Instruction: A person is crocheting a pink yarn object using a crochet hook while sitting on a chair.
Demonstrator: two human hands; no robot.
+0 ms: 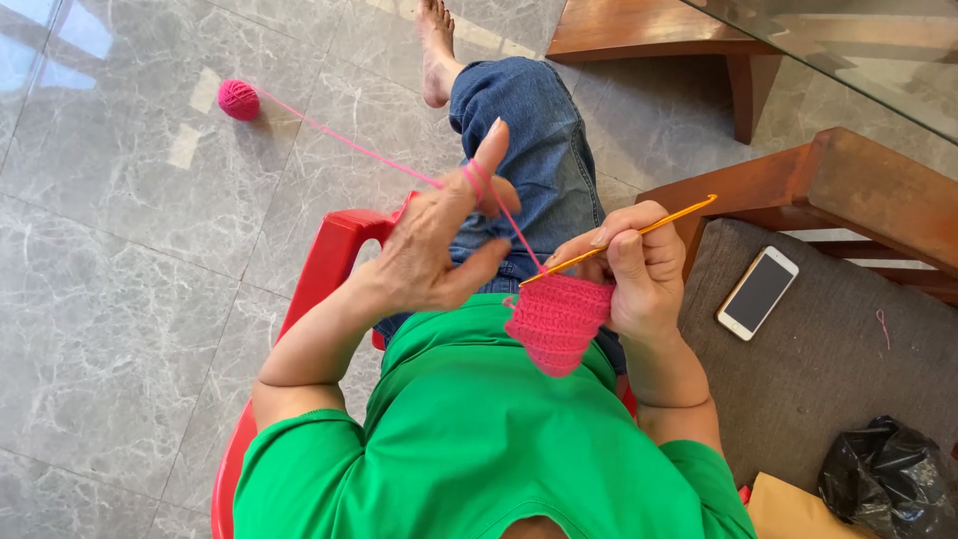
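Head view: mid-stitch on a crochet row, I judge. My right hand (644, 269) pinches the orange hook (624, 238) between thumb and fingers, and seems to grip the top edge of the pink swatch (555, 321) too; hook tip sits at that edge. My left hand (439, 245) is half open, index finger up with the yarn (349, 143) looped over it, thumb reaching toward the swatch; whether it touches it I cannot tell. Swatch hangs between both hands, over my lap, in front of my green shirt (469, 439). It looks like a small ribbed piece, dense, rounded bottom edge. Yarn runs taut from finger to the ball (239, 100) on the floor (120, 299), well apart. Next move likely needs steady tension from the left finger and a clean catch of the strand. Phone (757, 292) lies on the cushion (828, 369) to my right, black bag (888, 479) near it.
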